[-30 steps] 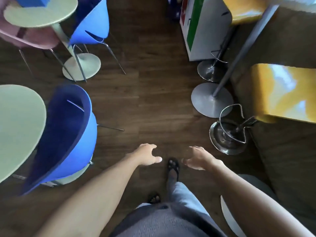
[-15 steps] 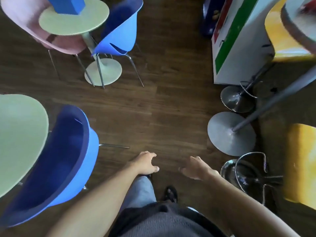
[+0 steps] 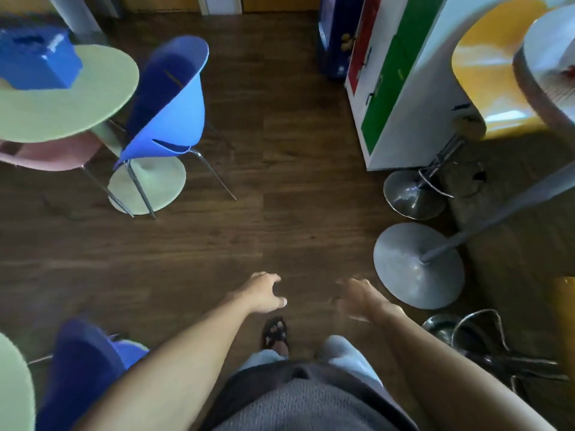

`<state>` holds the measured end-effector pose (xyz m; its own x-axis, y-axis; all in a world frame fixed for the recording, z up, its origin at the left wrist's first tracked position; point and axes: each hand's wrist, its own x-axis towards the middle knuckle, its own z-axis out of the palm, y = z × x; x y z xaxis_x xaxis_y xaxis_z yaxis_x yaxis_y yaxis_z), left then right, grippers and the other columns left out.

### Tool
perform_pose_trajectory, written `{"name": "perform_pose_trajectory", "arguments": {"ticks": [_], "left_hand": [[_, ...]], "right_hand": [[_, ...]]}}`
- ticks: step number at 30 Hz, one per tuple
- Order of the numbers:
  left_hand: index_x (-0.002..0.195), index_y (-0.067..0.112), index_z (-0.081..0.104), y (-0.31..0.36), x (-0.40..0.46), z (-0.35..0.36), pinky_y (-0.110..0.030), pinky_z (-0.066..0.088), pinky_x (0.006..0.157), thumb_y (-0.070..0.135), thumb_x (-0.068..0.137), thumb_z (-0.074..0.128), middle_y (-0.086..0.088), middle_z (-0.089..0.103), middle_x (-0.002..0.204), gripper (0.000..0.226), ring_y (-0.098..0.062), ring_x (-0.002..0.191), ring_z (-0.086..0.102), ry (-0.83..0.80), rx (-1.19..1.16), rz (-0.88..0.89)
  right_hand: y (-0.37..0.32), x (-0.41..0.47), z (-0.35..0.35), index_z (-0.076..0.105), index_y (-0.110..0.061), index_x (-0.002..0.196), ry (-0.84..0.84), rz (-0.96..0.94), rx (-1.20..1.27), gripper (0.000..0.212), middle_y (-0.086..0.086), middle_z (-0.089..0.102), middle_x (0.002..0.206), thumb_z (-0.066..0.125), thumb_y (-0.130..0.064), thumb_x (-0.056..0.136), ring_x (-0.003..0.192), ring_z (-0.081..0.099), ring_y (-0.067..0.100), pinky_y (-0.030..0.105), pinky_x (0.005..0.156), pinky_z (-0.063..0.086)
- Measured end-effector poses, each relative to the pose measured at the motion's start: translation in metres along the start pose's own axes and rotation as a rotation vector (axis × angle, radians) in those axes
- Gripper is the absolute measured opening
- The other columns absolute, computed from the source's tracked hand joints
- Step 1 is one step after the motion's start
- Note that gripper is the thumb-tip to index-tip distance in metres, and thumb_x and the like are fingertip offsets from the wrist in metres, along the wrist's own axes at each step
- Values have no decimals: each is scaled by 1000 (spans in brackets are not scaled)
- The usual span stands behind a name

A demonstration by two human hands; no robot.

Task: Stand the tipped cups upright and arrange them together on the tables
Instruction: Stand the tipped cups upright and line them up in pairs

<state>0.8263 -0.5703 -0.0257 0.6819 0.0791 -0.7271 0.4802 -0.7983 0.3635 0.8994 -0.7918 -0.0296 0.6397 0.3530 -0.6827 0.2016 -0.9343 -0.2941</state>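
Observation:
No cups show in this view. My left hand (image 3: 263, 292) and my right hand (image 3: 362, 301) hang out in front of me over the dark wooden floor, both empty with fingers loosely spread. A pale green round table (image 3: 77, 98) stands at the upper left with a blue box (image 3: 35, 60) on it. The edge of another green table (image 3: 14, 384) shows at the lower left. At the upper right is the rim of a grey round table (image 3: 535, 79) with something red on it.
A blue chair (image 3: 174, 101) and a pink chair (image 3: 53, 152) sit by the upper-left table; another blue chair (image 3: 81, 365) is at my lower left. On the right stand a white cabinet with red and green panels (image 3: 401, 73), yellow bar stools (image 3: 485, 66), chrome stool bases (image 3: 410, 194) and a grey table base (image 3: 417, 265).
The view has moved forward and tilted up: the near blue chair and green table slid down and left, the far table and cabinet came closer. Both hands stay empty.

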Motion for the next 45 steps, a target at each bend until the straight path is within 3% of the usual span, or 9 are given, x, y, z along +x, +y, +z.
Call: {"name": "perform_pose_trajectory", "arguments": {"ticks": [4,9,15,18,25,32,38,43,45], "left_hand": [[145,22,39,15,39,-51,-34,29,112,44,82,65,-10,34,153,71,-25,143,28,-7,20,32],[136,28,48,78,100,-128,-36,36,109,48,80,65,-5,48,142,62,-22,132,44,96,39,174],[123,21,61,223,136,-241,-29,47,94,32,84,67,-2,65,117,41,-19,107,61,431,27,582],[123,18,61,303,138,-288,-31,49,88,30,83,68,-6,66,117,42,-22,103,63,552,55,788],[129,19,55,459,121,-329,-29,44,95,34,83,66,-6,59,131,49,-24,117,57,521,130,1221],[133,27,47,562,120,-286,-45,48,97,49,80,64,-1,50,139,60,-23,125,50,391,302,1532],[140,29,37,591,143,-264,-49,47,99,64,72,62,0,37,147,80,-25,130,43,259,506,1583],[137,32,34,592,164,-262,-53,50,94,71,66,61,-1,39,144,85,-29,123,50,193,486,1635],[139,30,34,592,166,-261,-50,51,94,70,67,64,-1,38,144,88,-29,122,52,176,492,1681]], "right_hand": [[-13,31,-44,45,-18,145,64,33,50,68,6,48,148,57,-44,83,137,44,26,35,109,39],[-11,70,-131,49,-26,139,283,47,136,58,1,52,140,59,-43,85,127,52,25,39,99,47],[4,72,-284,51,-26,133,788,-3,149,49,1,55,131,55,-43,87,121,53,25,43,95,49],[18,51,-363,52,-23,130,1016,-10,88,43,2,54,132,55,-36,88,121,50,27,41,94,47],[88,-14,-449,55,-19,132,1401,226,69,47,7,56,137,61,-35,88,121,53,30,44,96,45],[154,-76,-437,56,-14,129,1462,622,65,47,12,57,133,64,-34,87,119,55,31,42,95,48],[190,-92,-409,61,-6,122,1515,880,276,49,19,58,125,74,-20,78,112,52,37,40,98,39],[208,-89,-387,46,-16,138,1409,1023,333,73,17,38,144,77,-35,74,129,36,38,45,109,27],[213,-84,-381,38,-25,139,1369,1052,360,82,14,34,144,75,-46,69,127,37,39,51,109,32]]}}
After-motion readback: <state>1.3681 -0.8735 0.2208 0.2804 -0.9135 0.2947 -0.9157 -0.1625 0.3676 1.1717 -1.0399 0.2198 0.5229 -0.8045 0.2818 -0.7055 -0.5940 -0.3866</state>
